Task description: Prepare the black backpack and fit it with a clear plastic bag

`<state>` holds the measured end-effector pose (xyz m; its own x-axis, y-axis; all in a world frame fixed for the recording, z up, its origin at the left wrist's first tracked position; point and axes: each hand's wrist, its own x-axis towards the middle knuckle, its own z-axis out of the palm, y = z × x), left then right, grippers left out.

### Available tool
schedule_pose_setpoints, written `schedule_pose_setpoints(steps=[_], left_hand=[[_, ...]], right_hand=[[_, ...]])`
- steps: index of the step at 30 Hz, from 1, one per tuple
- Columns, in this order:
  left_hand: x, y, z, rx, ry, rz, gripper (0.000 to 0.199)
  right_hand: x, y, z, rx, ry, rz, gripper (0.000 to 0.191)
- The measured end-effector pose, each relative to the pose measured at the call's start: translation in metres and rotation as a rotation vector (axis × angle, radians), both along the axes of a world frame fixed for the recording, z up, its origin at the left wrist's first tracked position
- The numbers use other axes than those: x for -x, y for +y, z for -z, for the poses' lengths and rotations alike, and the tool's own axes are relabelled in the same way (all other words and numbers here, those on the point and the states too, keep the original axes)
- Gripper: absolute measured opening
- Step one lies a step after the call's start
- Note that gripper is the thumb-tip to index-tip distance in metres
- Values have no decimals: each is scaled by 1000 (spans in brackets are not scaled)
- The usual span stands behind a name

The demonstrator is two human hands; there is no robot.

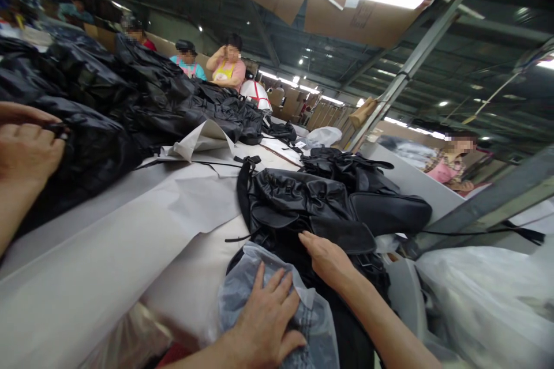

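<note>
The person's left hand (pixel 266 317) lay flat, fingers spread, on a clear plastic bag (pixel 277 300) that partly covered a black backpack at the near edge of the table (pixel 108 253). Just beyond it the right hand (pixel 326 259) rested palm down, fingers together, on the flap of another black backpack (pixel 298 202) lying on the white paper sheet (pixel 173 196). A third black bag (pixel 381 207) sat touching it on the right. At the far left a co-worker's hand (pixel 26 150) gripped a strap on a heap of black backpacks (pixel 130 92). Farther off, three people (pixel 216 60) stood behind the heap, and another person (pixel 454 164) worked at the right beside a slanted metal post (pixel 407 69).
</note>
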<state>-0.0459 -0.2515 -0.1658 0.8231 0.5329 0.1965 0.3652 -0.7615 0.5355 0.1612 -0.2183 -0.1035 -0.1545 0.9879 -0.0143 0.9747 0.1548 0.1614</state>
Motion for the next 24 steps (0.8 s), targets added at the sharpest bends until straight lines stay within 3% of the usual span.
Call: schedule_pose_setpoints(steps=[6,12,16,20,24], left_hand=[[-3,0,-6,8,-5,-7,59],[-6,8,-15,35,-18,-19,61],[-11,17,-17,39,13,-15,70],[-23,24,-20,33,76,-29,71],[-38,34,-30,43,145,8,68]], right_hand=[[0,-6,8,-69,-202,-115,45],[-6,13,36,-139,-336,-157,33],[-8,27,46,-176,-380,-140,31],[-6,36,40,-161,-402,-122,28],[-7,42,11,-118,-371,-153,26]])
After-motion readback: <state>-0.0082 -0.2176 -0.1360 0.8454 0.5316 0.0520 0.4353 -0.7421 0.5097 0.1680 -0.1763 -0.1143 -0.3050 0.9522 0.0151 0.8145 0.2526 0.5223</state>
